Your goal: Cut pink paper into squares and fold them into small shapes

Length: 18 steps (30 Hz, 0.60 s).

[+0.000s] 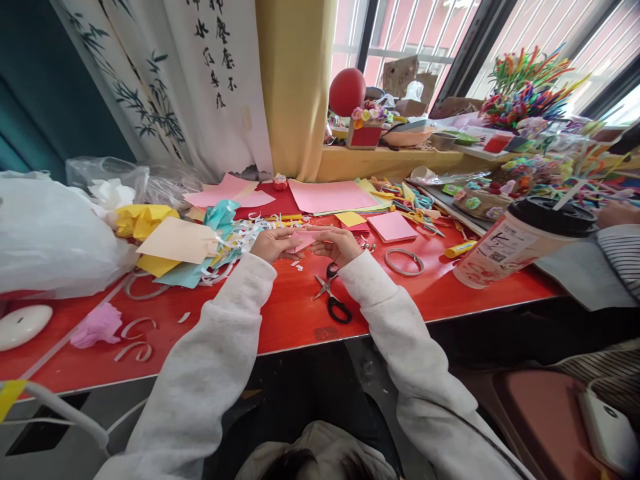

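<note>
Between my two hands is a small piece of pink paper (304, 239), held just above the red table (295, 320). My left hand (273, 245) grips its left side, and my right hand (340, 245) grips its right side with bent fingers. Black-handled scissors (331, 293) lie with parted blades close below my right hand. A few white paper scraps (297, 265) are scattered under the pink piece. To the right sit a stack of pink square paper (393, 227) and a roll of tape (404, 262).
A lidded drink cup (515, 243) and a yellow glue stick (460, 249) stand and lie at right. Shredded paper, coloured sheets (177, 240) and a white plastic bag (55, 233) crowd the left. Pink sheets (330, 197) lie behind. Another person's striped sleeve (620, 257) shows at far right.
</note>
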Each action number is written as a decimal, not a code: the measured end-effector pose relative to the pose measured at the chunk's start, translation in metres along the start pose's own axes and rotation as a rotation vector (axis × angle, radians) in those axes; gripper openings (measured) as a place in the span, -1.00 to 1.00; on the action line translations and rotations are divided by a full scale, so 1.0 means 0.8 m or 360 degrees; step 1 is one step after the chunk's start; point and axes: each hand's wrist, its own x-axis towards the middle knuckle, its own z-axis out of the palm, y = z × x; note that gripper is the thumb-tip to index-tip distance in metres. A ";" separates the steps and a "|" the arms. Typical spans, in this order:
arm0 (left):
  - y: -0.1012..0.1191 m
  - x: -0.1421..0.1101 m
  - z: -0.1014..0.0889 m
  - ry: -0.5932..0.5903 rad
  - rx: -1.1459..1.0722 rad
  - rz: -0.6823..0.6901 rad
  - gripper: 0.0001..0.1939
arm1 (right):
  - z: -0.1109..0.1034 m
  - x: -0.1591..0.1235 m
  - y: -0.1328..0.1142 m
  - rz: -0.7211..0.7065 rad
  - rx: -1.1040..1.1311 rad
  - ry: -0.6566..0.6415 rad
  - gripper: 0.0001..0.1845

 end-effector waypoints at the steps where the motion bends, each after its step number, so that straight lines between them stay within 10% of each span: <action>1: 0.000 0.000 0.000 0.0005 0.0000 -0.0003 -0.64 | -0.001 0.000 0.000 0.0028 -0.0008 -0.0008 -0.72; 18: 0.009 -0.008 -0.007 -0.0056 -0.0054 -0.0061 -0.74 | -0.009 0.000 -0.002 0.0235 0.0064 -0.0098 -0.68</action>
